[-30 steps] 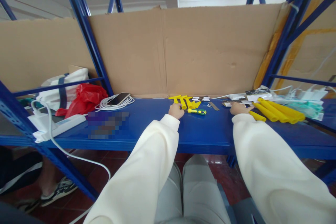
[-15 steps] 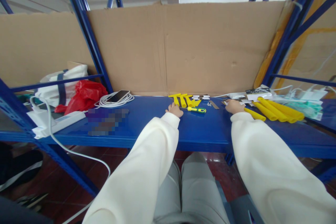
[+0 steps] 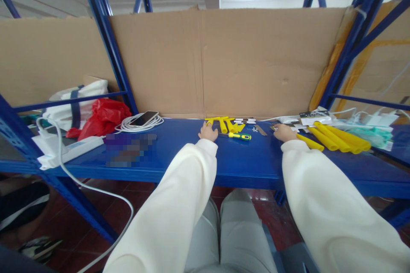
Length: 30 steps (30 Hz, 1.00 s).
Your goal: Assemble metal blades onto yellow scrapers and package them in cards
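Observation:
My left hand rests on the blue shelf, its fingers spread at the leftmost of several yellow T-shaped pieces, partly covering it. Just right of that hand lies a screwdriver with a yellow-green handle. Small metal bits, perhaps screws, and a flat greyish strip lie between my hands. My right hand is closed low over the shelf, beside a yellow tube. Its fingertips are at small pale items that I cannot make out; what they hold is hidden.
Several more yellow tubes lie at the right, near a white box. Small white-and-brown pieces lie at the back. On the left are a phone on a coiled white cable, a red bag and a power strip. Cardboard stands behind.
My left hand has shifted slightly left and away from me, its fingers now over the leftmost yellow piece. My right hand stays almost in place. The view has tilted slightly.

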{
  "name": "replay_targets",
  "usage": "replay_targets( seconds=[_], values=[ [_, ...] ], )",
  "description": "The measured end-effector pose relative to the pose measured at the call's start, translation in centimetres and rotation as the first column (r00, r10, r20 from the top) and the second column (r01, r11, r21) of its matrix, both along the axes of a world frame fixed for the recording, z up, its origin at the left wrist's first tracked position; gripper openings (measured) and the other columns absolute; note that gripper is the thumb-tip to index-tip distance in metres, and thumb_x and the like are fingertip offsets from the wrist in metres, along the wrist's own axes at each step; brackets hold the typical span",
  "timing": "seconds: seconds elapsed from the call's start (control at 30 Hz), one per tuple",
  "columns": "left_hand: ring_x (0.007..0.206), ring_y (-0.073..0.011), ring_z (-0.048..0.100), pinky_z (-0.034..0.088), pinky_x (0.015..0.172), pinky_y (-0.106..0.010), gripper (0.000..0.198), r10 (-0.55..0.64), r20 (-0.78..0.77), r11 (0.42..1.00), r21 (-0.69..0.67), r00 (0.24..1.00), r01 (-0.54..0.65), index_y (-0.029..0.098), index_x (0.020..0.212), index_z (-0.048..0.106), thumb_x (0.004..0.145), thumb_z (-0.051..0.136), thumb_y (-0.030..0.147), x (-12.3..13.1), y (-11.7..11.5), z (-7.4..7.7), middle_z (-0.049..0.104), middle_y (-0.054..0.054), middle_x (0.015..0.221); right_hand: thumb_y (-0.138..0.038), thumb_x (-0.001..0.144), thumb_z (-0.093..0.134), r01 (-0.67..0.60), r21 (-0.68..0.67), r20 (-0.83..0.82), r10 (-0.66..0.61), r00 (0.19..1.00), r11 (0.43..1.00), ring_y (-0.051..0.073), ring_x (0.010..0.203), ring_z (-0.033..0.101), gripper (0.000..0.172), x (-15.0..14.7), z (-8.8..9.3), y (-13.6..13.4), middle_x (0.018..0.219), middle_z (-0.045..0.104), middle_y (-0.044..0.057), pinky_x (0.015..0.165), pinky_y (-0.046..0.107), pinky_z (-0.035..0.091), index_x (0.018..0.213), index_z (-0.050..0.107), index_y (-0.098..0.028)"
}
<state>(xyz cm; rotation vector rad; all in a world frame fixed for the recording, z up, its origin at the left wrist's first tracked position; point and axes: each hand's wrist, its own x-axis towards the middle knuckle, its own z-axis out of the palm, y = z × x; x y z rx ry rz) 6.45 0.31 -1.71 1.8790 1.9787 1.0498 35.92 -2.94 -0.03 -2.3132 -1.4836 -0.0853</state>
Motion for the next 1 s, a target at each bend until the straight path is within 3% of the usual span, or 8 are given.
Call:
replay_targets(
  seconds=[0.17,0.3,0.4,0.5,0.6,0.77,0.83,1.0],
  values=[
    [0.135,-0.0294,0.059,0.048,0.113,-0.039,0.031,0.015,0.151,0.984,0.172,0.988,-0.041,0.018,0.117,0.072,0.090,0.058,0.015,-0.2,0.6,0.0,0.062,-0.017,0.145,-0.012,0.084,0.057,-0.016,-0.002,-0.031,0.016,0.999,1.000,0.039,0.130,0.062,0.050,-0.2,0.1,-0.2,0.135,0.069,0.019,0.108,0.064,0.044,0.130,0.072,-0.023],
    [0.130,-0.0280,0.063,0.048,0.113,-0.039,0.034,0.000,0.315,0.970,0.229,0.949,-0.076,0.019,0.112,0.072,0.082,0.062,0.009,0.0,1.5,-0.1,0.066,-0.015,0.137,-0.012,0.084,0.057,-0.014,0.015,-0.065,0.015,0.998,1.000,0.039,0.133,0.060,0.050,0.0,0.2,-0.2,0.139,0.066,0.019,0.111,0.065,0.042,0.132,0.071,-0.021],
    [0.121,-0.0254,0.069,0.052,0.110,-0.039,0.037,-0.140,0.451,0.946,0.323,0.882,-0.014,0.022,0.111,0.072,0.078,0.063,0.008,0.3,2.0,-0.2,0.069,-0.010,0.132,-0.013,0.085,0.058,-0.039,0.080,-0.122,0.049,0.991,0.996,0.038,0.134,0.060,0.047,0.1,0.0,0.4,0.139,0.067,0.019,0.113,0.061,0.042,0.129,0.072,-0.019],
    [0.121,-0.0235,0.069,0.054,0.109,-0.037,0.039,-0.353,0.528,0.882,0.464,0.772,0.087,0.022,0.113,0.071,0.078,0.064,0.008,0.8,1.9,-0.1,0.069,-0.008,0.134,-0.011,0.086,0.055,-0.153,0.246,-0.217,0.209,0.954,0.957,0.032,0.131,0.062,0.036,-0.7,-0.1,1.3,0.133,0.071,0.018,0.113,0.049,0.045,0.116,0.074,-0.015],
    [0.120,-0.0223,0.070,0.054,0.109,-0.035,0.040,-0.532,0.539,0.815,0.535,0.653,0.223,0.020,0.115,0.071,0.078,0.063,0.006,1.5,1.1,0.2,0.061,-0.009,0.148,-0.017,0.091,0.056,-0.184,0.422,-0.452,0.383,0.806,0.887,0.024,0.116,0.071,0.020,-2.6,-0.1,1.6,0.123,0.075,0.015,0.099,0.036,0.056,0.105,0.070,-0.016],
    [0.118,-0.0253,0.072,0.055,0.108,-0.037,0.031,-0.657,0.482,0.754,0.412,0.580,0.512,0.012,0.108,0.077,0.079,0.067,0.007,2.1,-0.5,0.7,0.062,-0.013,0.148,-0.034,0.104,0.042,-0.172,0.458,-0.808,0.489,0.328,0.872,0.016,0.082,0.076,0.018,-4.8,0.4,0.6,0.112,0.077,0.012,0.069,0.026,0.059,0.100,0.055,-0.021],
    [0.119,-0.0279,0.071,0.054,0.109,-0.041,0.025,-0.661,0.459,0.749,0.363,0.594,0.554,0.011,0.102,0.080,0.078,0.072,0.011,2.1,-0.8,0.7,0.069,-0.014,0.138,-0.032,0.104,0.041,-0.160,0.458,-0.834,0.485,0.264,0.875,0.015,0.074,0.074,0.018,-4.6,0.6,0.3,0.103,0.078,0.012,0.064,0.025,0.058,0.096,0.053,-0.021],
    [0.121,-0.0266,0.070,0.049,0.112,-0.041,0.011,-0.640,0.363,0.766,0.372,0.677,0.524,0.016,0.085,0.083,0.079,0.074,0.018,1.7,-1.2,1.0,0.080,-0.010,0.112,-0.015,0.097,0.051,-0.093,0.484,-0.835,0.491,0.249,0.870,0.013,0.056,0.064,0.007,-4.2,0.9,0.1,0.077,0.074,0.005,0.055,0.022,0.054,0.096,0.057,-0.019]
  ],
)
